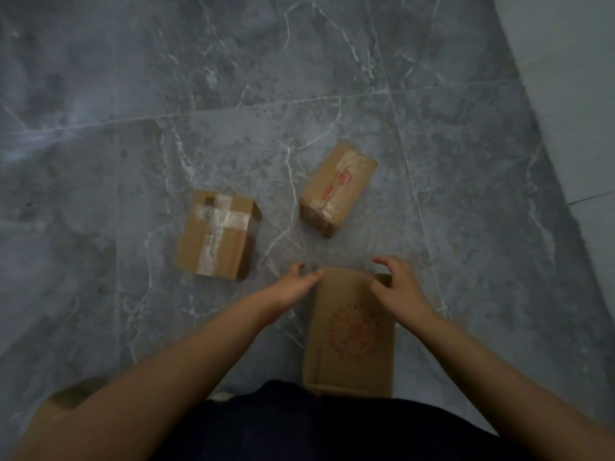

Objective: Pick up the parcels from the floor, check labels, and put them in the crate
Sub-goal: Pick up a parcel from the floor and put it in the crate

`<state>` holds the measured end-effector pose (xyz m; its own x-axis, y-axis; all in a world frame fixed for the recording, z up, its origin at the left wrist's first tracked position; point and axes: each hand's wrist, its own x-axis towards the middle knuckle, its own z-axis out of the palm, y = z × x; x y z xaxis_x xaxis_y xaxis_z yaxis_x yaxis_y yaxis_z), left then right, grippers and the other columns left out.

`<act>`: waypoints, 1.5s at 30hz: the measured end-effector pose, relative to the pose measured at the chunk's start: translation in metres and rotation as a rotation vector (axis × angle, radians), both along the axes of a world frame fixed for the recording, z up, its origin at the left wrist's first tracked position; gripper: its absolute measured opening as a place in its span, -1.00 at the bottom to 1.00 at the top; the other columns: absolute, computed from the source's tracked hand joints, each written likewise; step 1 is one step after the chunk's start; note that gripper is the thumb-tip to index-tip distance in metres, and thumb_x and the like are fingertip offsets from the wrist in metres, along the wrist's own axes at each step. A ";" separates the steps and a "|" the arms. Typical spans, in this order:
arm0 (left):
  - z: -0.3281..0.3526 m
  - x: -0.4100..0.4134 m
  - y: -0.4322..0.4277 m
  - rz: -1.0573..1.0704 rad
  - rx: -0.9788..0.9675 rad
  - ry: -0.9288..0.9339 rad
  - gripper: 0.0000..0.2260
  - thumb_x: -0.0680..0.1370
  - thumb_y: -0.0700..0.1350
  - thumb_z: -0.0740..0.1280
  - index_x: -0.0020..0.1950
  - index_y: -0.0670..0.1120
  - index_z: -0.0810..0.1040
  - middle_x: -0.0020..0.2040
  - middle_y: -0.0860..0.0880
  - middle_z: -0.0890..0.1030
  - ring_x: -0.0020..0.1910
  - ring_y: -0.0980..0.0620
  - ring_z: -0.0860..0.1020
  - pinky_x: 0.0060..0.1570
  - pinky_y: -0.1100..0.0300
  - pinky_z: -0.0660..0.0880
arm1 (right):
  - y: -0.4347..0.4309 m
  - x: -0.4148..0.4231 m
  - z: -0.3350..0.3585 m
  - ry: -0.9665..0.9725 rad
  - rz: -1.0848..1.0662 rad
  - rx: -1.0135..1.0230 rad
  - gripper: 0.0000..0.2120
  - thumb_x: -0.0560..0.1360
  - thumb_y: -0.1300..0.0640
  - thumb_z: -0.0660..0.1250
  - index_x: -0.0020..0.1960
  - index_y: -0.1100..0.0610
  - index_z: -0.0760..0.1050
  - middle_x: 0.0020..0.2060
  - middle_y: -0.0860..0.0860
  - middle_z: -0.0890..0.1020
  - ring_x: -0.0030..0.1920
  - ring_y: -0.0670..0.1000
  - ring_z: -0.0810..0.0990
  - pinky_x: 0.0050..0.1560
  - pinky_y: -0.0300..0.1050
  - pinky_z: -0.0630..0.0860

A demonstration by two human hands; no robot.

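Dim, bluish indoor view, soft all over.

The light is weak and even. The grey marble floor (pixel 133 94) has a pale sheen near the left edge, and the taped parcel (pixel 218 236) throws only a faint shadow. The left hand (pixel 293 284) and right hand (pixel 397 286) are smeared by motion. The red print on the near parcel (pixel 352 327) is unreadable. Tile joints bend toward the edges, and the bottom is nearly black.

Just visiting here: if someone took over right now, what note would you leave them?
Left hand: open, fingers straight at the far left corner of the printed parcel.
Right hand: fingers curled over its far right corner.
Taped parcel and red-marked parcel lie apart on the floor, untouched.
No crate in view.
Done: nothing that shows.
Left: lift, check labels, crate these three.
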<state>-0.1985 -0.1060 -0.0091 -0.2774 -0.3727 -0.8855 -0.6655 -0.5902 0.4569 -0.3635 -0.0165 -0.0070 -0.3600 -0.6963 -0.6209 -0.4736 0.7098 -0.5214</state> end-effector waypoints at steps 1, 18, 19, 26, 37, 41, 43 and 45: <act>-0.003 0.000 0.004 0.026 0.042 0.003 -0.43 0.62 0.04 0.17 0.55 -0.10 0.03 0.53 -0.07 0.19 0.47 -0.07 0.24 0.29 0.12 0.24 | 0.002 0.002 -0.003 -0.013 -0.033 0.022 -0.52 0.53 0.13 0.26 0.43 0.12 0.27 0.42 0.09 0.29 0.41 0.05 0.26 0.37 -0.11 0.21; 0.180 0.000 -0.032 0.432 0.013 0.253 -0.54 0.52 0.26 0.16 0.26 -0.02 0.27 0.09 0.03 0.48 -0.03 0.16 0.50 -0.15 0.16 0.48 | -0.056 0.018 0.201 -0.253 -0.604 -0.151 -0.49 0.59 -0.05 0.12 0.50 0.03 0.14 0.44 0.02 0.30 0.39 0.03 0.31 0.22 -0.14 0.26; 0.211 0.002 -0.037 0.436 -0.038 0.259 -0.53 0.48 0.29 0.18 0.20 -0.01 0.28 0.08 0.01 0.48 -0.01 0.14 0.51 -0.10 0.15 0.49 | -0.060 0.021 0.236 -0.251 -0.606 -0.195 -0.52 0.59 -0.04 0.12 0.49 0.04 0.19 0.40 0.00 0.35 0.34 0.00 0.35 0.18 -0.20 0.26; 0.442 0.002 -0.074 0.552 -0.251 0.501 -0.80 0.37 0.01 0.22 -0.05 0.01 0.32 -0.04 0.01 0.46 -0.08 0.11 0.47 -0.09 0.14 0.43 | -0.076 0.028 0.482 -0.269 -0.573 -0.604 -0.68 0.57 0.17 0.23 0.31 0.01 0.35 0.20 -0.07 0.50 0.18 -0.15 0.50 0.01 -0.44 0.47; 0.794 0.015 -0.117 0.359 -0.699 0.758 -0.46 0.45 -0.08 0.42 0.35 0.04 0.26 0.20 0.09 0.48 0.10 0.18 0.51 -0.10 0.31 0.54 | -0.095 0.033 0.792 -0.285 -0.275 -1.217 -0.56 0.42 0.03 0.27 0.29 -0.05 0.31 0.22 -0.24 0.53 0.29 -0.14 0.47 0.28 -0.19 0.42; 0.863 0.031 -0.112 0.364 -0.778 0.825 -0.64 0.38 0.22 0.30 0.13 0.14 0.52 0.10 0.05 0.61 0.09 0.04 0.60 -0.06 0.10 0.60 | -0.101 0.044 0.835 -0.212 -0.142 -1.308 -0.48 0.43 0.06 0.24 0.37 -0.15 0.24 0.33 -0.05 0.42 0.37 -0.07 0.39 0.36 -0.03 0.38; 0.885 0.036 -0.108 0.448 -0.829 0.806 -0.66 0.32 0.29 0.29 0.01 0.18 0.53 0.06 0.05 0.63 0.07 0.02 0.61 0.00 -0.03 0.59 | -0.105 0.048 0.849 -0.118 -0.052 -1.357 -0.42 0.44 0.10 0.20 0.41 -0.24 0.20 0.35 -0.06 0.36 0.40 -0.03 0.35 0.37 -0.01 0.36; 0.904 0.045 -0.104 0.563 -0.881 0.770 -0.64 0.36 0.28 0.28 0.05 0.12 0.49 0.16 -0.02 0.59 0.11 0.00 0.59 0.07 -0.07 0.57 | -0.107 0.053 0.862 -0.023 0.010 -1.402 -0.37 0.41 0.14 0.18 0.44 -0.19 0.18 0.34 -0.12 0.31 0.39 -0.02 0.34 0.35 0.04 0.39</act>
<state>-0.1536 -0.2098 0.8949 -0.2182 -0.9754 0.0323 0.1799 -0.0077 0.9837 -0.3100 -0.1234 0.8554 -0.3506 -0.7363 0.5788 -0.4571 -0.4049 -0.7919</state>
